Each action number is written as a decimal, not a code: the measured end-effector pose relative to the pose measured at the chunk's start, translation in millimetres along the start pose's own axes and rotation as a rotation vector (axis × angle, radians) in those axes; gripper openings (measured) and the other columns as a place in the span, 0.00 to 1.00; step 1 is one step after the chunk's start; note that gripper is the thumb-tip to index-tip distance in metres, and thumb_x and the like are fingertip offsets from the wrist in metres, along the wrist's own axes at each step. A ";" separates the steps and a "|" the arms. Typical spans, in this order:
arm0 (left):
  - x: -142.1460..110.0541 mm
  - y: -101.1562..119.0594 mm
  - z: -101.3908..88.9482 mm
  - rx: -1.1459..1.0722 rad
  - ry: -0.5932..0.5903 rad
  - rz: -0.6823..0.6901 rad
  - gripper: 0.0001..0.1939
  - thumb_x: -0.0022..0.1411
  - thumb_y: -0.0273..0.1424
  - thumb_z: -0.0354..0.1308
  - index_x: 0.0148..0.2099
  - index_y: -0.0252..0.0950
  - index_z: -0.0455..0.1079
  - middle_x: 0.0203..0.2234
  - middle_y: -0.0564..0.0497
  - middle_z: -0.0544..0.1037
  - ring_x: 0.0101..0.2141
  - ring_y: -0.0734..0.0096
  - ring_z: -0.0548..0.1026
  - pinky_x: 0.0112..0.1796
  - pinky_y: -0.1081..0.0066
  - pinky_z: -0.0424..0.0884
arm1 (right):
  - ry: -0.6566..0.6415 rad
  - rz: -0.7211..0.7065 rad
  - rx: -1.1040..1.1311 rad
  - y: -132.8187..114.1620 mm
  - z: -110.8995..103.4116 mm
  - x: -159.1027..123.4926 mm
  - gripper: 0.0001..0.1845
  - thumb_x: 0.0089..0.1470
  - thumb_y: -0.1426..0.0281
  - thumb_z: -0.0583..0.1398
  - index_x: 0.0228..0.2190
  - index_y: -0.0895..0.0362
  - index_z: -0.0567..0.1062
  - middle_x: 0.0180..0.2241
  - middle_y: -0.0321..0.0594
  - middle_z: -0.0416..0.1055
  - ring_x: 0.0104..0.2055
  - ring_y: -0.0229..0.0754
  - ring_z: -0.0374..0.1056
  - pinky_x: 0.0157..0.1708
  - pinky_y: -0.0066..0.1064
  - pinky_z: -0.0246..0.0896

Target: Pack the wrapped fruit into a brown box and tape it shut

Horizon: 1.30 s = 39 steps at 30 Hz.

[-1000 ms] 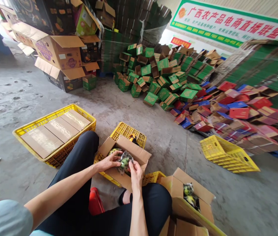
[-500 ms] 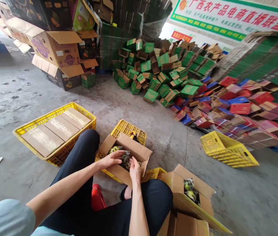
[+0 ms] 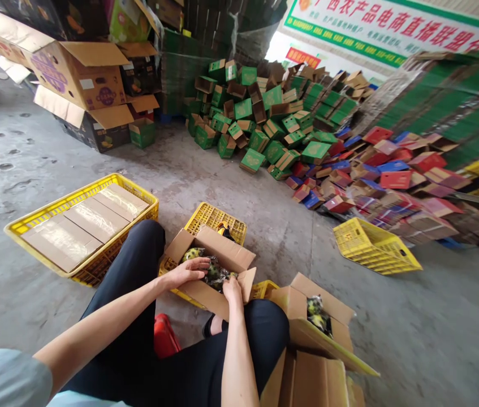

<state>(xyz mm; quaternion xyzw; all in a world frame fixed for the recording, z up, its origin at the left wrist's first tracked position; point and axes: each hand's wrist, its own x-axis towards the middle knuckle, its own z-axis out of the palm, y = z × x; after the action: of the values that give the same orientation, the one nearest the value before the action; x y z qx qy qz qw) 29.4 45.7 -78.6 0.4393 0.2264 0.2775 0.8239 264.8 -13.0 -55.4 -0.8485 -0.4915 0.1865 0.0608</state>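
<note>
An open cardboard box (image 3: 245, 257) rests on a yellow plastic crate (image 3: 209, 217) in front of my knees. Inside it lie several plastic-wrapped yellow-green fruits (image 3: 214, 271) with dark spots on their wrapping. My left hand (image 3: 189, 270) reaches over the box's near left side, its fingers stretched flat over the fruits. At the right end of the box my right hand (image 3: 233, 288) has its fingers curled down onto a clear wrapping; the fingertips are partly hidden. A yellow and black tool (image 3: 224, 230), its kind unclear, lies on the crate behind the box.
To the left, a yellow crate (image 3: 82, 270) holds taped cartons (image 3: 95, 219). At my right knee stands another open box (image 3: 341, 333) with wrapped fruits. A tipped yellow crate (image 3: 375, 249) lies farther right. Heaps of green boxes (image 3: 251, 161) and red boxes (image 3: 396, 180) fill the back.
My right hand has lowered onto the wrapped fruit at the box's right end, its fingers more curled. My left hand lies flatter over the fruits. The camera view has turned slightly right.
</note>
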 end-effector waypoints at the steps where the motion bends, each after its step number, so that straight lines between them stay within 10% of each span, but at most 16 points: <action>1: -0.1 -0.1 0.2 -0.003 0.000 -0.002 0.39 0.58 0.40 0.78 0.69 0.43 0.72 0.67 0.37 0.73 0.67 0.41 0.70 0.68 0.43 0.61 | -0.020 0.009 -0.014 -1.6 -0.9 -0.2 0.21 0.60 0.76 0.56 0.47 0.63 0.86 0.44 0.58 0.85 0.49 0.57 0.82 0.47 0.35 0.70; 9: -1.3 1.1 2.1 -0.003 0.000 -0.016 0.39 0.57 0.41 0.78 0.69 0.43 0.72 0.66 0.38 0.74 0.67 0.42 0.70 0.68 0.45 0.62 | -0.134 -0.020 -0.070 -17.0 -0.8 -12.6 0.20 0.66 0.72 0.56 0.52 0.60 0.85 0.58 0.59 0.78 0.67 0.56 0.69 0.66 0.42 0.56; 27: 4.7 -4.7 -0.4 -0.021 0.005 -0.025 0.40 0.57 0.41 0.78 0.69 0.43 0.72 0.66 0.36 0.74 0.65 0.40 0.72 0.65 0.45 0.64 | 0.179 -0.043 0.081 -8.5 -10.8 -21.9 0.15 0.55 0.78 0.59 0.35 0.58 0.87 0.44 0.61 0.84 0.49 0.59 0.81 0.52 0.42 0.70; 32: 3.6 -1.2 4.6 -0.045 0.024 -0.049 0.41 0.55 0.43 0.79 0.68 0.43 0.74 0.68 0.38 0.71 0.67 0.40 0.70 0.66 0.47 0.64 | 0.332 -0.213 0.521 6.1 -33.5 -37.1 0.16 0.59 0.62 0.59 0.36 0.55 0.86 0.44 0.52 0.85 0.49 0.55 0.79 0.55 0.44 0.71; 39: 9.8 1.4 8.7 -0.184 0.200 -0.066 0.39 0.62 0.52 0.72 0.69 0.42 0.71 0.67 0.38 0.73 0.66 0.44 0.70 0.62 0.49 0.69 | -0.006 -0.340 1.072 -17.1 -41.8 -51.0 0.16 0.54 0.54 0.69 0.35 0.54 0.85 0.44 0.47 0.83 0.49 0.53 0.78 0.53 0.42 0.74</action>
<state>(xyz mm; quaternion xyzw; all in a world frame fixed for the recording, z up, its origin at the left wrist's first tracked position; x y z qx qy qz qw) 41.7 47.6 -74.2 0.3245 0.2953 0.3124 0.8426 243.8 -44.7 1.2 -0.6071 -0.4579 0.4004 0.5114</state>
